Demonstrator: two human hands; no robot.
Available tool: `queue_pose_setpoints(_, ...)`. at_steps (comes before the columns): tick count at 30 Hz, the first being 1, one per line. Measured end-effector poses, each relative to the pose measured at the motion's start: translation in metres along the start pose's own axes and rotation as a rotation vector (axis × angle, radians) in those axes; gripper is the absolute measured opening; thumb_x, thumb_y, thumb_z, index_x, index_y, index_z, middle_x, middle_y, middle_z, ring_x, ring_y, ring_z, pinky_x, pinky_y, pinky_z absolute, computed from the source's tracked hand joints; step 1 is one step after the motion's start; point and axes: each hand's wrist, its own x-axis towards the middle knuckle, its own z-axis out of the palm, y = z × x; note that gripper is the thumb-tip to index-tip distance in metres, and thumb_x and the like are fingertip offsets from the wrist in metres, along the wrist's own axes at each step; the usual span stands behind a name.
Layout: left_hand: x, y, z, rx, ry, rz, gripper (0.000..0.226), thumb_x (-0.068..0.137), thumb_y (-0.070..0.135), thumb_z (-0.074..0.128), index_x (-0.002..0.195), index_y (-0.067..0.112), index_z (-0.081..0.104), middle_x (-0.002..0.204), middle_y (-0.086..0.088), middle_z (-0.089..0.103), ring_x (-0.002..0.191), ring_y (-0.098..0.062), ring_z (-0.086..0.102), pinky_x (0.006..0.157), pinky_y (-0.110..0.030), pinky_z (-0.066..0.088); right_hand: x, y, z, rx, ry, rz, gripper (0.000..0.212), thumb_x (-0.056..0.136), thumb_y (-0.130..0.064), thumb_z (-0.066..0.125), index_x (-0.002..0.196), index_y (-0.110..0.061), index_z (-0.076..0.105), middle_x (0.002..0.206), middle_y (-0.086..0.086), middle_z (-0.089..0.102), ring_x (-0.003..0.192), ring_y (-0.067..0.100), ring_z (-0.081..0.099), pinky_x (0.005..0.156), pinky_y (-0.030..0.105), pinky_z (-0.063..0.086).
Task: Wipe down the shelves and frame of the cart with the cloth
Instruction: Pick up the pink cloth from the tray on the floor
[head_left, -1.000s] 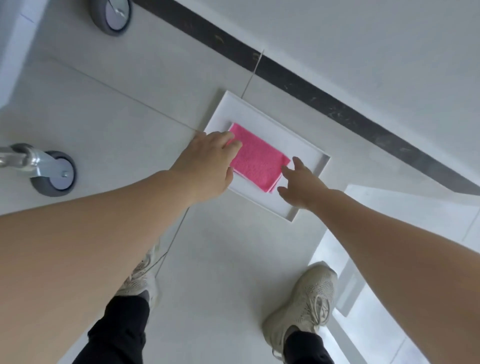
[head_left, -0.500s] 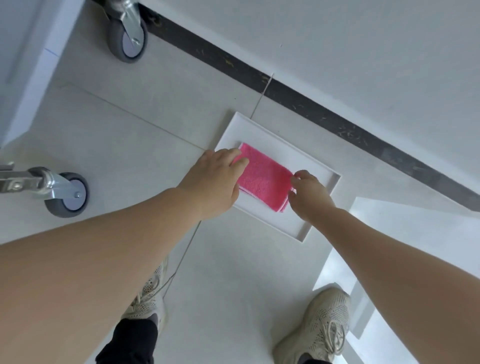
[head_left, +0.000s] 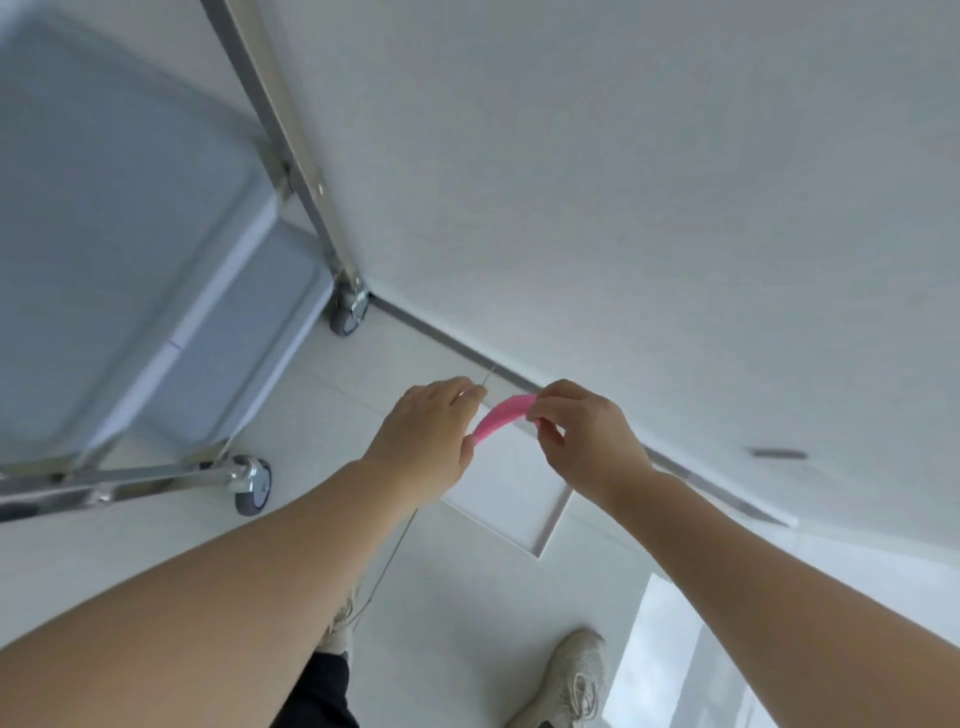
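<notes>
2 hands are on the pink cloth (head_left: 503, 419) right now, both up off the floor with the cloth stretched between them so it sags in a little curve. Left hand (head_left: 429, 440) has its fingers curled over the lower left end, and the right hand (head_left: 582, 435) is pinching the upper right end between thumb and fingertips, rest of those fingers bent in too. Cloth is clear of the white tray (head_left: 511, 499), which sits on the floor right below the hands, up near the dark baseboard strip (head_left: 457, 347) where the pale tile floor (head_left: 467, 613) meets the white wall (head_left: 623, 182). Cart (head_left: 156, 249) is off to the left, not touching the hands or the cloth: you can see blue-grey shelves stacked one under the other, a shiny metal upright (head_left: 291, 156) running down to a grey caster (head_left: 347, 312) by the wall, and a 2nd caster (head_left: 253, 486) closer in at the end of a metal bar. Bottom of the shot has 2 beige sneakers, left one (head_left: 340, 631) mostly hidden behind the forearm, right one (head_left: 571, 680) in plain view, plus a bit of black trouser leg (head_left: 322, 696). Can't tell if the cloth is damp or dry.
</notes>
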Motion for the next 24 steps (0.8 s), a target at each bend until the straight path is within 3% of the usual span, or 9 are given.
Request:
queue_pose_setpoints(3,-0.014,0.031,-0.082,-0.033,0.085,0.037,0.045,0.09,0.028,0.05,0.132,0.018,0.036,0.129,0.0,0.05,0.114,-0.02,0.05,0.099,-0.034,0.04,0.002,-0.068,-0.078,-0.03,0.067,-0.023,0.027,0.072,0.011,0.056,0.079,-0.011,0.07,0.087,0.003,0.064,0.064,0.025,0.062,0.057,0.035,0.053)
queue_pose_setpoints(9,-0.06,0.078,-0.25,-0.063,0.247,0.103,0.043,0.089,0.026,0.049,0.13,0.017,0.042,0.117,0.001,0.06,0.098,-0.02,0.06,0.084,-0.032,0.046,-0.012,-0.227,-0.231,-0.097,0.31,-0.182,0.023,0.07,0.014,0.057,0.076,-0.005,0.067,0.08,0.005,0.062,0.06,0.021,0.058,0.05,0.029,0.049)
queue_pose_setpoints(14,-0.11,0.107,-0.366,-0.072,0.326,0.125,0.024,0.091,0.019,0.041,0.113,0.024,0.049,0.085,0.005,0.06,0.067,-0.017,0.054,0.059,-0.029,0.042,-0.042,-0.335,-0.33,-0.177,0.5,-0.308,0.02,0.066,0.009,0.048,0.073,-0.001,0.064,0.082,0.01,0.06,0.062,0.026,0.058,0.051,0.03,0.049)
queue_pose_setpoints(20,-0.188,0.133,-0.459,-0.104,0.51,0.166,0.017,0.094,0.021,0.047,0.11,0.022,0.053,0.071,0.01,0.054,0.06,-0.014,0.053,0.057,-0.031,0.046,-0.09,-0.41,-0.387,-0.271,0.595,-0.424,0.019,0.071,0.016,0.054,0.076,0.002,0.065,0.089,0.014,0.062,0.07,0.029,0.061,0.06,0.032,0.051)
queue_pose_setpoints(24,-0.254,0.132,-0.485,-0.109,0.592,0.122,0.014,0.091,0.023,0.052,0.105,0.023,0.056,0.079,0.008,0.062,0.065,-0.012,0.057,0.06,-0.027,0.045,-0.124,-0.441,-0.388,-0.313,0.582,-0.499,0.017,0.073,0.017,0.056,0.072,0.003,0.066,0.087,0.015,0.064,0.068,0.028,0.062,0.063,0.024,0.045)
